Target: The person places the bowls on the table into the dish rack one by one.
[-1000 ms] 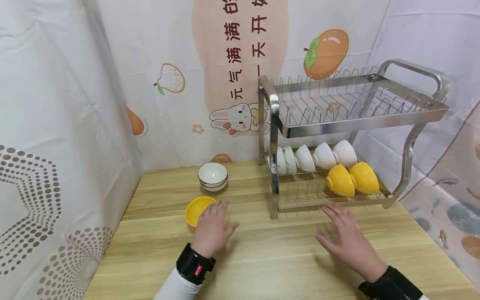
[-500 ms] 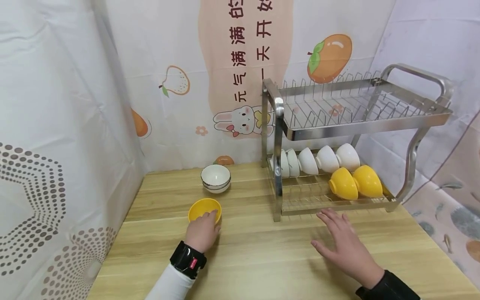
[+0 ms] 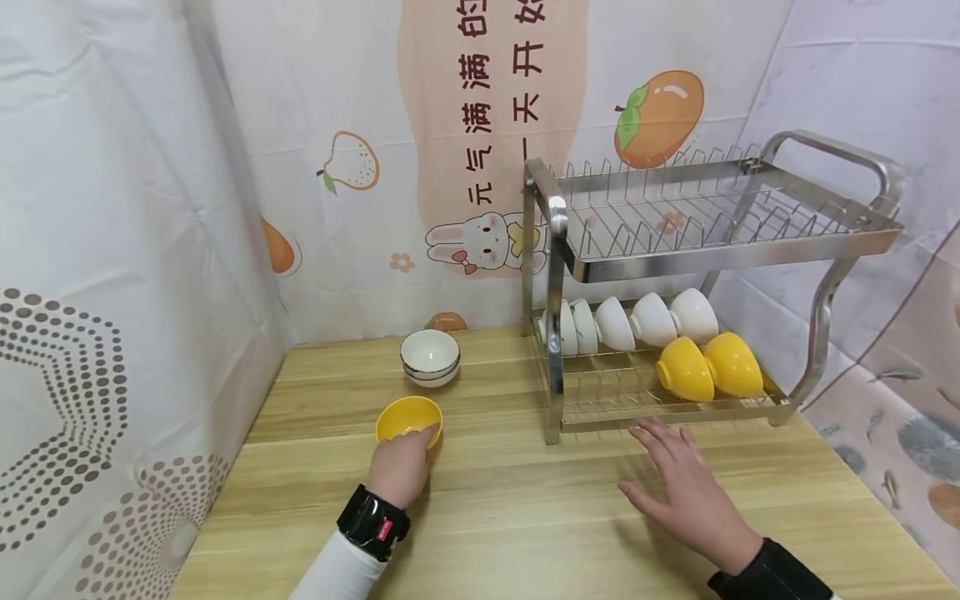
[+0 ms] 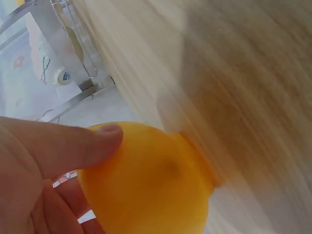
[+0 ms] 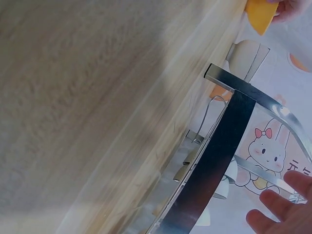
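A small yellow bowl stands on the wooden table, left of the metal dish rack. My left hand grips the bowl's near rim; in the left wrist view the thumb lies on the yellow bowl with fingers under it. My right hand lies flat and spread on the table just before the rack's lower shelf, holding nothing. Two yellow bowls and several white bowls rest tilted on that lower shelf.
Two stacked white bowls with dark rims stand behind the yellow bowl near the back wall. The rack's top shelf holds nothing. Curtained walls close in the left and back. The rack's steel post is close to the right hand.
My left hand moved left and forward from the table onto the yellow bowl and closed on its near rim. The right hand shifted slightly left and stayed flat.
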Demonstrator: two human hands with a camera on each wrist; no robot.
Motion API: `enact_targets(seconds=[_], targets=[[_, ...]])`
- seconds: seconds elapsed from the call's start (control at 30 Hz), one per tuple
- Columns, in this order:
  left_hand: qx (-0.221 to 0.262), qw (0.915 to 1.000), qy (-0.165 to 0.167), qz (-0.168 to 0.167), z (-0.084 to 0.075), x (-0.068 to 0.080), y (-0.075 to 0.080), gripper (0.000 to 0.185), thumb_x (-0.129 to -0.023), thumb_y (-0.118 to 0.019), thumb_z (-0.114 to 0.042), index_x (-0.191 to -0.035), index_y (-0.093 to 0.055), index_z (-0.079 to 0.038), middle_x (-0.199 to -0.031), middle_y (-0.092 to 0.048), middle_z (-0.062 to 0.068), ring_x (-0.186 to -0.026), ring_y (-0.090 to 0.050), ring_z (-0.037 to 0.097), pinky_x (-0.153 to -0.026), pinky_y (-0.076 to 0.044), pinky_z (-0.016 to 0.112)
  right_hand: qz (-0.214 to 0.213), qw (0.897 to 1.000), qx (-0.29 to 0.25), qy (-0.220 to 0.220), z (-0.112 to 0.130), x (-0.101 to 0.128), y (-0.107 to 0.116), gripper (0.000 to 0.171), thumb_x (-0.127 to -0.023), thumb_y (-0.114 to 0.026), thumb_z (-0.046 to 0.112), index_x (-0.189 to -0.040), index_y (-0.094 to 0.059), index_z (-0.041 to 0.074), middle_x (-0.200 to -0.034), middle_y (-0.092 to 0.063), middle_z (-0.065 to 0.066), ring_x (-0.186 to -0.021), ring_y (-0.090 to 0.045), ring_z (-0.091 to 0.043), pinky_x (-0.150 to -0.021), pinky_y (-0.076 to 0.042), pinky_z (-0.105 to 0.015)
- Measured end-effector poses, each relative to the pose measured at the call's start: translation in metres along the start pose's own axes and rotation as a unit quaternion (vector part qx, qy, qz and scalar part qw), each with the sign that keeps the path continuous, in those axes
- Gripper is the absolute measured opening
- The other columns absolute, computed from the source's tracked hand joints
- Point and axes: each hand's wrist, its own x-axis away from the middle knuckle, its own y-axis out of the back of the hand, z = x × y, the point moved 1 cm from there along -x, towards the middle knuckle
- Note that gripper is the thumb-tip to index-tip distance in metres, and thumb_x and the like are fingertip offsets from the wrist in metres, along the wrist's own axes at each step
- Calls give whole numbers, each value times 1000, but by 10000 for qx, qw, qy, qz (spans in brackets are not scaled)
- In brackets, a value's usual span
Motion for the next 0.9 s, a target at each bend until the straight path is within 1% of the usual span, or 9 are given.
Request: enact_targets(seconds=[0.13, 0.2, 0.33, 0.43, 0.5, 0.57, 0.67, 0.8, 0.9], targets=[[-12, 9997, -126, -187, -5, 2, 0, 40, -88, -67, -2, -125, -69, -17, -105, -73, 8, -87, -69, 28, -72, -49, 42, 2, 10000, 16, 2, 1, 0, 1, 76, -81, -80, 36, -140, -48, 1, -144, -45, -20, -133, -38, -42, -122, -1, -45], [-3, 9990, -303, -340, -11, 2, 2, 39, -88, -66, -2, -124, -69, -17, -106, -73, 6, -88, -68, 27, -73, -47, 40, -4, 10000, 18, 14, 1, -1, 2, 75, -81, -80, 35, -140, -48, 1, -144, -45, -20, -133, -38, -42, -122, -1, -45], [-45, 9946, -856, -587, -27, 4, 7, 38, -89, -67, -4, -124, -69, -17, -102, -73, 2, -86, -68, 22, -76, -47, 38, 0, 10000, -11, 37, 2, -1, 2, 75, -81, -80, 35, -141, -48, 2, -144, -45, -20, -132, -39, -41, -122, -2, -42], [-124, 9886, -1425, -472, -42, 4, 11, 45, -86, -70, -4, -128, -67, -21, -105, -72, -3, -89, -67, 17, -83, -49, 38, 3, 10000, -64, 47, 4, 0, 2, 76, -81, -81, 35, -141, -48, 2, -145, -45, -19, -133, -40, -41, -122, -6, -40], [-179, 9813, -1889, -315, -52, 5, 13, 52, -84, -72, -4, -131, -64, -25, -110, -71, -5, -94, -66, 15, -89, -50, 38, 17, 9999, -124, 59, 8, -1, 3, 77, -80, -82, 34, -142, -47, 3, -146, -45, -19, -133, -40, -41, -122, -10, -37], [-160, 9718, -2348, -161, -63, 5, 16, 54, -85, -73, -6, -133, -62, -28, -114, -69, -8, -99, -64, 13, -93, -49, 38, 52, 9998, -143, 108, 12, -1, 4, 78, -79, -83, 34, -142, -48, 3, -146, -45, -17, -133, -40, -40, -121, -12, -31], [-92, 9540, -2996, -34, -80, 7, 19, 52, -87, -72, -10, -134, -61, -30, -119, -67, -11, -106, -62, 11, -98, -46, 36, 117, 9993, -107, 333, 21, -3, 7, 79, -77, -84, 35, -141, -50, 4, -145, -48, -13, -133, -43, -36, -117, -9, -19], [-309, 9282, -3709, -17, -101, 10, 22, 46, -91, -70, -16, -133, -61, -32, -121, -66, -15, -110, -60, 8, -102, -43, 32, 65, 9952, -54, 975, 35, -6, 11, 74, -76, -84, 34, -137, -55, 6, -142, -52, -10, -130, -47, -32, -115, -7, -12], [-548, 9113, -4079, -76, -116, 12, 24, 42, -92, -70, -21, -132, -62, -33, -123, -65, -17, -112, -59, 6, -103, -41, 28, -14, 9877, -84, 1564, 44, -8, 13, 61, -81, -80, 33, -133, -59, 8, -141, -54, -9, -128, -50, -29, -116, -11, -15]])
